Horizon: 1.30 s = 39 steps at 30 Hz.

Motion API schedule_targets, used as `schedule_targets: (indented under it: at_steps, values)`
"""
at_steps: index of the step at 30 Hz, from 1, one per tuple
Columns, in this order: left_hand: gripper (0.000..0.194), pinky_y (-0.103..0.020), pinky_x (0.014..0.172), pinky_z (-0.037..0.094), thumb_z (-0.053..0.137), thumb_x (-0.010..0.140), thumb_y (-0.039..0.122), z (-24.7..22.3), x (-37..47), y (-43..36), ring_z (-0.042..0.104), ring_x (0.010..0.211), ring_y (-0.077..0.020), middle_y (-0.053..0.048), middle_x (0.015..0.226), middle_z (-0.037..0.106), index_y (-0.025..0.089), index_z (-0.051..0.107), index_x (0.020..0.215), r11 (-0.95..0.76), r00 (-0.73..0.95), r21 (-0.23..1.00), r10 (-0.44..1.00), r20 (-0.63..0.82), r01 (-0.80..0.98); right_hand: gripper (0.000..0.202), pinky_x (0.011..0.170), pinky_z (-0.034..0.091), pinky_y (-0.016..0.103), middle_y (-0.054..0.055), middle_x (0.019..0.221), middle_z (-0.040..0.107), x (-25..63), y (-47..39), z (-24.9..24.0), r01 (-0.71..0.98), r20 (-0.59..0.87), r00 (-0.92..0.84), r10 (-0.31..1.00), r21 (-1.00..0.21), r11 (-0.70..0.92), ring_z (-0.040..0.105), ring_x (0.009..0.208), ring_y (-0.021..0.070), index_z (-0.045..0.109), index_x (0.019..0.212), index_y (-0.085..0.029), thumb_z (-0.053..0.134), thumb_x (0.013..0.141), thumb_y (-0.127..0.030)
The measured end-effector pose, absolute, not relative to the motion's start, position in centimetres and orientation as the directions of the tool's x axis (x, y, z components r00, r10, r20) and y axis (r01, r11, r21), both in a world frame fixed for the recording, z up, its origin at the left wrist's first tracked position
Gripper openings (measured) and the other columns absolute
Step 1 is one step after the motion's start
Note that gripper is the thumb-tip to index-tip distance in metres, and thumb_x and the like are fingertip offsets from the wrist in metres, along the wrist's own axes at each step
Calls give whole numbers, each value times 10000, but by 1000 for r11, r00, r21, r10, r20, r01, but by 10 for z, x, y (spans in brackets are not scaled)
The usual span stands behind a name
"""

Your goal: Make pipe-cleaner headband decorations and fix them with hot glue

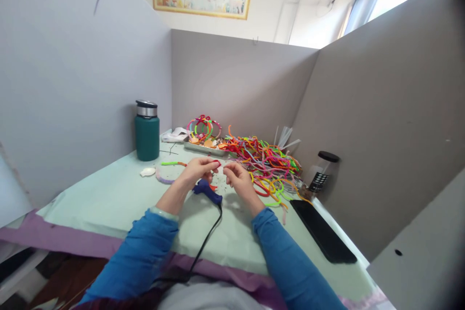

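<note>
My left hand [199, 170] is closed in a pinch on a small red piece [217, 162], perhaps a bit of pipe cleaner. Just to its right, my right hand [238, 178] has its fingertips drawn together; anything between them is too small to make out. Below the hands lies a dark blue glue gun [208, 192] with a black cord [206, 242] running toward the front edge. Beside my left wrist rests a curved, fuzzy band [165, 180] in green, orange and lilac, partly hidden by the hand. A white flat piece [147, 172] is left of it.
A metal tray [205, 147] holds decorated rings and small pieces at the back. Beside it spreads a heap of colourful pipe cleaners [265, 157]. A green bottle [147, 131] stands left, a black phone [323, 232] lies right, near a dark-lidded clear container [323, 172]. Grey partitions surround the table.
</note>
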State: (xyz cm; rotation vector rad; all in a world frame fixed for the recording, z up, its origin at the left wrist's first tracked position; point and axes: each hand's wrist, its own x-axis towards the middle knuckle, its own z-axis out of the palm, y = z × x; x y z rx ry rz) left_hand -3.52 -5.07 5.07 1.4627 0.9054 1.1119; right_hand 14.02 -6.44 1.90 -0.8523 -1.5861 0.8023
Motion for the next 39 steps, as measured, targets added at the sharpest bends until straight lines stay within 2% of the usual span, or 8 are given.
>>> schedule_targets:
  at_steps: [5,10,14,18,22,28,34,39]
  values:
    - [387,-206,432,399,754,593,483,52,-80,-43,485,411,-70,-3,553,602,132,606,663,-203,78,976,977,196,84,459,634,382,266,23,786,649,129,-81,12,675,413,-326,851,-528,515,572,696,165,610,959,-202,664,710,-584]
    - [387,-217,442,388,741,593,476,46,-111,-40,474,425,-68,-50,649,661,119,648,708,-167,-54,979,983,174,117,418,687,387,291,79,927,680,119,-89,5,801,304,-410,860,-331,499,619,833,225,590,1096,-206,656,751,-433]
    - [340,-222,464,390,714,612,436,45,-129,-42,497,455,-99,-22,546,612,126,675,747,-123,-65,957,987,145,262,392,699,406,300,63,901,659,123,-78,4,642,397,-314,862,-581,501,592,798,199,567,1162,-193,583,796,-332]
    - [316,-230,445,342,660,654,439,39,-145,-45,482,428,-125,3,426,533,145,705,761,-114,-43,850,986,158,514,433,597,440,283,12,792,579,128,-67,8,41,343,-146,928,-935,352,539,698,160,546,1146,-195,607,762,-388]
    - [342,-257,444,324,632,678,460,31,-148,-49,456,373,-137,-15,395,531,148,738,768,-97,28,723,994,107,684,408,502,437,249,-14,713,526,124,-72,13,-410,226,-242,944,-905,112,504,649,135,583,1043,-190,702,677,-326]
    - [305,-273,456,324,591,720,398,28,-144,-51,461,370,-148,-13,377,510,154,756,797,-133,34,704,988,153,698,359,380,331,198,-57,567,433,117,-85,12,-390,167,-314,935,-920,33,404,510,97,605,1015,-155,673,687,-284]
    - [286,-244,442,344,630,704,402,28,-138,-53,486,392,-134,-1,400,546,177,753,830,-223,-30,834,961,276,505,345,367,301,181,-62,571,404,114,-87,10,-434,131,-420,898,-898,-72,394,505,92,576,1007,-162,645,684,-260]
    - [344,-232,492,430,671,671,414,36,-123,-63,550,479,-125,-28,559,642,143,734,873,-279,-30,901,952,305,331,297,369,315,185,-8,680,530,115,-90,12,-423,112,-460,881,-900,-106,440,521,95,577,959,-173,629,703,-313]
